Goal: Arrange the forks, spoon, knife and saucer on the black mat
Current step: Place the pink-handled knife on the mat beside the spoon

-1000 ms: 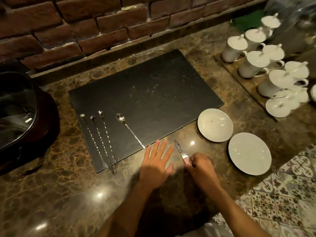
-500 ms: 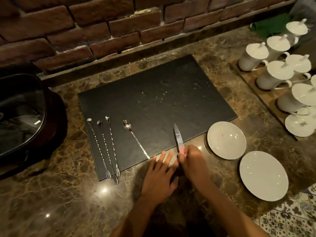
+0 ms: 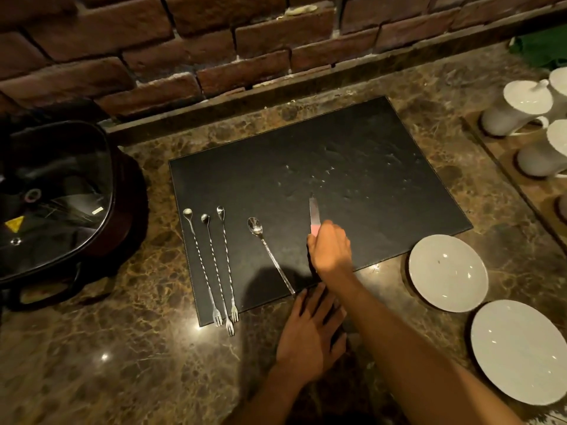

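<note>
one black mat (image 3: 352, 167) lies on the marble counter (image 3: 122, 363). on its left part lie three long twisted forks (image 3: 214, 265), then one spoon (image 3: 270, 256) and one pink-handled knife (image 3: 313, 214). two white saucers (image 3: 448, 273) sit off the mat's right corner. three white lidded cups (image 3: 518, 108) show at the counter's right edge.

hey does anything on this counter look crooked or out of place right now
Slightly. The spoon lies at a slant, its handle angling right, while the three forks run nearly parallel. The middle fork's tines overhang the black mat's near edge. Both saucers are off the mat on the counter. The right hand holds the knife.
</note>
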The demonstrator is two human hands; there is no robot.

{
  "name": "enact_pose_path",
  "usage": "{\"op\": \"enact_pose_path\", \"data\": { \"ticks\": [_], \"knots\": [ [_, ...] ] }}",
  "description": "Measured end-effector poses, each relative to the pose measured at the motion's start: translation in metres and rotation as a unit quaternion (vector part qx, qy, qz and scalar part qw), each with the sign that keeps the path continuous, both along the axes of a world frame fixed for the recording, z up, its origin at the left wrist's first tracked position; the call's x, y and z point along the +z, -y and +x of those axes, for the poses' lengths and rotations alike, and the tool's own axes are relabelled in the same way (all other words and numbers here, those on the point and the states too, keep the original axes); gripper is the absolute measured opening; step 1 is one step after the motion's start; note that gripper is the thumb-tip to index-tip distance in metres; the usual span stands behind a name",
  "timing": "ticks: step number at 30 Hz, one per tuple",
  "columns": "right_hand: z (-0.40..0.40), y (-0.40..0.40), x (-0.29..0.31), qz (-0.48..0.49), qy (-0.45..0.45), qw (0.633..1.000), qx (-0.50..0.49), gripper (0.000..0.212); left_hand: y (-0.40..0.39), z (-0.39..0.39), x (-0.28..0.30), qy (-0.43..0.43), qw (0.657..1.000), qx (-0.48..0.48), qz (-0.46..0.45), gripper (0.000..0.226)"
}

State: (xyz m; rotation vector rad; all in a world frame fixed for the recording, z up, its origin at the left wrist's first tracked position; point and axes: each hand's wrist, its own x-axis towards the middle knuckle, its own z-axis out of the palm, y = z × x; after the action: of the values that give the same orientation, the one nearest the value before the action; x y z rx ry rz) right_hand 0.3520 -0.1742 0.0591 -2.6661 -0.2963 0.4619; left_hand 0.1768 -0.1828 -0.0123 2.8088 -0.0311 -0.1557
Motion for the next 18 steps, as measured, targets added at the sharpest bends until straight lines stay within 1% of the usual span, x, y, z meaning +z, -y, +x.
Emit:
{"op": "enact_pose_path", "data": {
  "ticks": [6, 10, 12, 15, 17, 18],
  "knots": [
    [-0.003, 0.0, 0.0, 0.0, 0.021, 1.0, 0.008, 0.03, 0.0, 0.001, 0.004, -0.013, 1.0, -0.004, 0.01, 0.045],
    [-0.005, 0.012, 0.008, 0.047, -0.001, 0.999, -0.008, 0.032, -0.001, 0.002, 0.008, -0.034, 0.999, 0.0, 0.003, 0.049],
    [-0.004, 0.031, 0.016, 0.067, -0.007, 0.998, -0.02, 0.031, 0.0, 0.003, 0.009, -0.056, 0.998, -0.003, 0.01, 0.055],
    [-0.001, 0.081, 0.032, 0.093, -0.022, 0.993, -0.063, 0.023, 0.002, 0.004, 0.016, -0.046, 0.999, 0.001, 0.008, 0.062],
    [0.003, 0.122, 0.039, 0.117, -0.038, 0.989, -0.085, 0.016, 0.009, 0.006, 0.019, -0.019, 0.999, 0.025, 0.013, 0.058],
    [0.005, 0.145, 0.043, 0.128, -0.037, 0.987, -0.095, 0.013, 0.014, 0.006, 0.024, -0.021, 0.999, 0.041, 0.015, 0.056]
  ]
}}
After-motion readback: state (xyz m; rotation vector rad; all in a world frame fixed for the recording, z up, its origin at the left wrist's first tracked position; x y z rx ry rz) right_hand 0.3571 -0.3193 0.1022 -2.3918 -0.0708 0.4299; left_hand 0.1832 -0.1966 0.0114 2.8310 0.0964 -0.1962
